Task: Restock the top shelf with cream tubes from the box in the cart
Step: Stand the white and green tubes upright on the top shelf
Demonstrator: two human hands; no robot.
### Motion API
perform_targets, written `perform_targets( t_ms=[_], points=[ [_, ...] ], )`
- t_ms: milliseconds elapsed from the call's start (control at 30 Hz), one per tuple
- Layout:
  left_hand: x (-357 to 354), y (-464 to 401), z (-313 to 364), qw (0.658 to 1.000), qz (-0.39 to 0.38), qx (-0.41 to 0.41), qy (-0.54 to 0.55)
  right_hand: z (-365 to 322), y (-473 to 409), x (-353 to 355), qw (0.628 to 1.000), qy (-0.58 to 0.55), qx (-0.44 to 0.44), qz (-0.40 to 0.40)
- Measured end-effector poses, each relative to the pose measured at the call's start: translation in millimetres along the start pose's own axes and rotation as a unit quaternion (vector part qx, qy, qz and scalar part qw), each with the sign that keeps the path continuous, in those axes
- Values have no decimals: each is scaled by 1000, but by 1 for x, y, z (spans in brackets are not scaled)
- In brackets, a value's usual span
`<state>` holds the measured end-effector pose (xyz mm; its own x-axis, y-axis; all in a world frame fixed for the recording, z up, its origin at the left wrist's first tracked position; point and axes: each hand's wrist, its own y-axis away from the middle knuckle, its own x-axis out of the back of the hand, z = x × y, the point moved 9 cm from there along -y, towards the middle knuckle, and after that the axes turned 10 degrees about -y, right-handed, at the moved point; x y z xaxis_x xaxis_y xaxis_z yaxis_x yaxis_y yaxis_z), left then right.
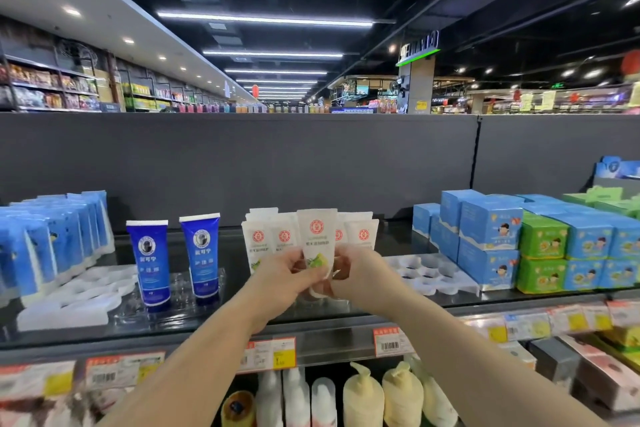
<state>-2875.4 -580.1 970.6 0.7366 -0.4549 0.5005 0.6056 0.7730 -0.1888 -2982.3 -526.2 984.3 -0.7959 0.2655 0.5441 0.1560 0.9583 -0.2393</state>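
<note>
Glossy dark shelf (398, 243): both hands (fingers curled) hold flat white tube (317, 236).

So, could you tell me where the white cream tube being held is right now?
Centre of the head view: both hands hold the white cream tube upright over the top shelf, fronting the row of matching tubes.

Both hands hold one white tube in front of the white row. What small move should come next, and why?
Probably lower the white tube onto the top shelf in front of the white row: the left hand and right hand hold it upright, cap down.
</note>
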Motion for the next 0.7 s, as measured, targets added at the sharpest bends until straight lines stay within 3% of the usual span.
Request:
perform_targets(
  t_ms=[133,233,500,700],
  points=[
    [35,7,-23,996,63,27,50,-2,-12,-23,999,-37,-3,-3],
    [60,18,-48,989,129,58,-33,-1,-24,-48,999,-37,3,-1],
    [71,21,-93,984,132,115,25,-4,-45,-86,999,7,23,47],
    [70,20,-100,980,138,137,31,0,-49,-98,998,42,22,30]
  ],
)
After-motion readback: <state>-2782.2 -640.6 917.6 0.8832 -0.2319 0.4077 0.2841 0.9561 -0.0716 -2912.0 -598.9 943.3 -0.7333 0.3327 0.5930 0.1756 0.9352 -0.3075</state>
